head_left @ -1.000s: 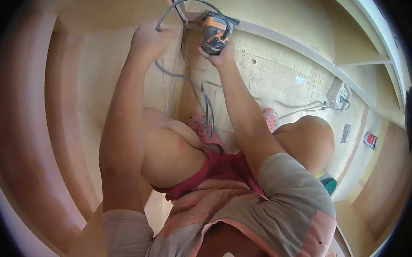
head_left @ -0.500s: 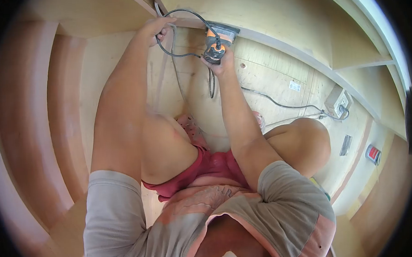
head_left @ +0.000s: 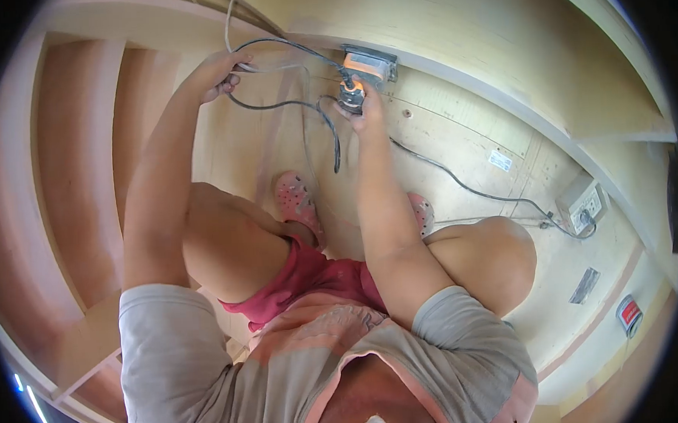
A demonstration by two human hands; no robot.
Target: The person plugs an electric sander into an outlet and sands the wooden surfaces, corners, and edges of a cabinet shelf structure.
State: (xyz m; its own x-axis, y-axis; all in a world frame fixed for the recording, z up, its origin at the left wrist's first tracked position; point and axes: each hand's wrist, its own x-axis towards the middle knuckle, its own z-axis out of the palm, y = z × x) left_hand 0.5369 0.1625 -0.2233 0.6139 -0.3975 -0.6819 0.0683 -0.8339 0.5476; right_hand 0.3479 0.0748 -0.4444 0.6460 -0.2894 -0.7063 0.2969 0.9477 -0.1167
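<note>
An orange and black electric sander [head_left: 366, 64] is at the top middle, its flat pad end close to the lower edge of the long board. My right hand [head_left: 363, 114] is wrapped round its body near the cord end. To the left, my left hand [head_left: 219, 74] is closed on the sander's black power cord [head_left: 281, 104] and a thin whitish cable [head_left: 229, 23]. The black cord makes a loop between my two hands, and part of it hangs below the sander. My fingers' undersides are hidden.
The black cord runs across the wooden floor to a socket box [head_left: 583, 204] at the right. A red-labelled can [head_left: 629, 316] stands further right. Wooden compartments [head_left: 72, 163] rise at the left, and a long board edge [head_left: 493, 91] curves overhead. My pink clogs [head_left: 297, 202] rest on the floor.
My left hand has moved left and slightly down, drawing the cord and whitish cable away from the sander. The sander stays in my right hand. The camera view has shifted, showing more of my clogs.
</note>
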